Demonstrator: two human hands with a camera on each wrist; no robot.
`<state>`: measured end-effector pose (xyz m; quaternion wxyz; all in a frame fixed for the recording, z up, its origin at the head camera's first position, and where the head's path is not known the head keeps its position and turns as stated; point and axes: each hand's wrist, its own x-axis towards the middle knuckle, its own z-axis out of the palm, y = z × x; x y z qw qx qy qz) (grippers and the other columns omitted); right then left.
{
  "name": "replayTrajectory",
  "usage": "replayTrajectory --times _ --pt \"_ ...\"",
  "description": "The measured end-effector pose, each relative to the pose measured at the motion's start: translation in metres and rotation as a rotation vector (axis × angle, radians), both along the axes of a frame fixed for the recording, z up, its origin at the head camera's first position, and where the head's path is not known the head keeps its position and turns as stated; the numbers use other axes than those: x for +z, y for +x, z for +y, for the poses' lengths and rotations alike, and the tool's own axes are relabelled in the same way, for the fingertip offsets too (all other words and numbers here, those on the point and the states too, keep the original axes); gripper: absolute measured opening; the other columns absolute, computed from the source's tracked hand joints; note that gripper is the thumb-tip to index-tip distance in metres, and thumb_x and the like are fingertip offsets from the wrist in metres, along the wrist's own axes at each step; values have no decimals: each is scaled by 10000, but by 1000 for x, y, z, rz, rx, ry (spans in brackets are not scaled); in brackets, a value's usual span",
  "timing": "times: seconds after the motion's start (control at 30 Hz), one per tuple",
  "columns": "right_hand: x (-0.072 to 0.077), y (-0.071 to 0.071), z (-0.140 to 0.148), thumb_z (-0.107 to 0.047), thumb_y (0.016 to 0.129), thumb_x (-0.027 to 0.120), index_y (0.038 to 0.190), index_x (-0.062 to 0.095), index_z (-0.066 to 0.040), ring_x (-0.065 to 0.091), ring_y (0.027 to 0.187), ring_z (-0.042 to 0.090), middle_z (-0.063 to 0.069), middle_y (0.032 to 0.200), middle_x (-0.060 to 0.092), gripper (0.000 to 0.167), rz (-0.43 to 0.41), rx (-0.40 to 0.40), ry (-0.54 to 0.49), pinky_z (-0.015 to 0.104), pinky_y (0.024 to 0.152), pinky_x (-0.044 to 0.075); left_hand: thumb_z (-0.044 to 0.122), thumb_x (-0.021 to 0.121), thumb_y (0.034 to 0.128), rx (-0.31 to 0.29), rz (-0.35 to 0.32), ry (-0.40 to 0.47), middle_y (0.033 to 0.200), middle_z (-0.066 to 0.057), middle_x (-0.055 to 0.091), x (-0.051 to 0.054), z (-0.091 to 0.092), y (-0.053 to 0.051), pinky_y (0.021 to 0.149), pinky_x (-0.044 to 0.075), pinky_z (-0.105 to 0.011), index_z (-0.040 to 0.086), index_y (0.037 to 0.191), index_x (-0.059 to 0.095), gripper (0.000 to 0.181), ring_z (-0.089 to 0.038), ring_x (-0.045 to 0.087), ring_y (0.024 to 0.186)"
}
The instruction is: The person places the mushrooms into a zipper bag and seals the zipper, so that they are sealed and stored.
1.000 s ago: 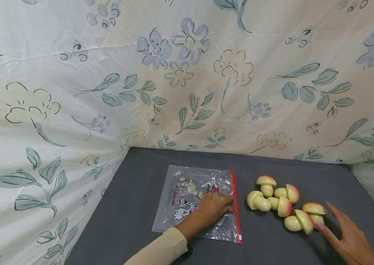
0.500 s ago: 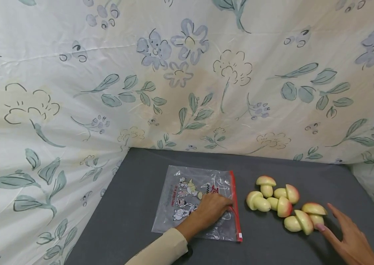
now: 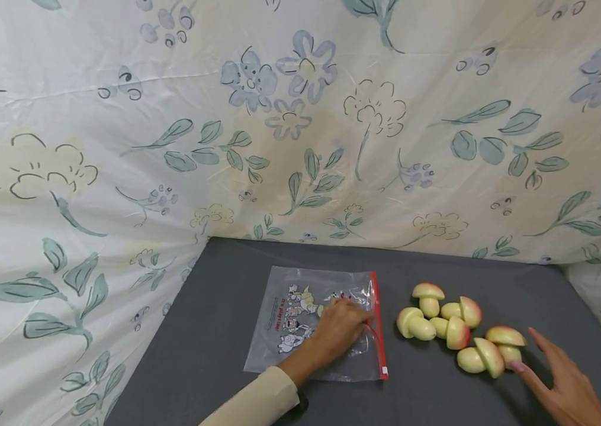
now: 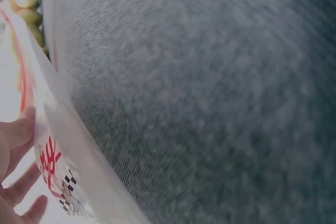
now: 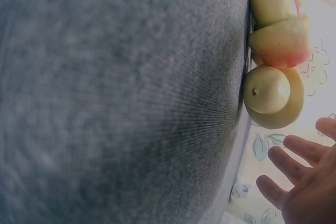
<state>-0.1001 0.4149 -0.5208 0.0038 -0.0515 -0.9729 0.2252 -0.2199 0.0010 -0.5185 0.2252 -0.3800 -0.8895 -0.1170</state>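
Observation:
A clear zip bag (image 3: 265, 331) with cartoon print and a red zip edge lies flat on the dark table. My left hand (image 3: 334, 334) pinches the bag near the middle of that edge, and the red strip bows up there. In the left wrist view the thumb and fingers of my left hand (image 4: 18, 156) are at the raised plastic (image 4: 68, 129). Several pale, red-tinged mushroom-shaped pieces (image 3: 457, 332) lie right of the bag. Beside the rightmost piece (image 3: 505, 335) my right hand (image 3: 563, 378) holds nothing, its fingers spread; the right wrist view shows my right hand (image 5: 304, 177) below the pieces (image 5: 268, 90).
The dark grey table (image 3: 225, 284) is bordered behind and at the sides by a floral cloth (image 3: 289, 177). A narrow strip of table separates the bag from the mushroom-shaped pieces.
My left hand has shifted slightly left and away from me, drawing the red edge with it; the bag's near right corner has moved up a little. My right hand is nearly still.

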Motion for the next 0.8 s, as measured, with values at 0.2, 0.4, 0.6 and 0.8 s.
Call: replayTrajectory --times 0.2,0.4,0.6,0.8 --pt "0 0 -2 -499 1107 480 1639 68 104 321 1258 728 527 1491 267 904 3 -1 -1 836 871 296 308 799 955 -2 -138 59 1101 102 790 8 -6 1 980 537 -458 245 1195 815 249 -108 696 1069" --pt "-6 -1 0 -481 1096 529 1647 84 90 358 1246 703 515 1449 330 910 42 -17 -29 796 877 334 300 765 983 15 -203 87 1178 49 771 13 -11 5 1020 530 -597 214 1331 756 359 -151 705 1132" --pt "-5 -3 0 -493 1097 543 1641 27 109 356 1244 677 520 1476 288 962 -6 -40 -108 767 886 357 265 784 974 9 -276 167 1136 40 747 14 -14 5 902 546 -383 190 1363 732 400 -115 690 1027" --pt "-1 -6 -2 -533 1092 534 1630 -38 120 331 1278 698 529 1522 225 1021 -82 -93 -197 761 906 375 203 794 965 -11 -353 279 1128 17 739 18 -17 4 846 531 -286 147 1353 734 397 -97 664 940"
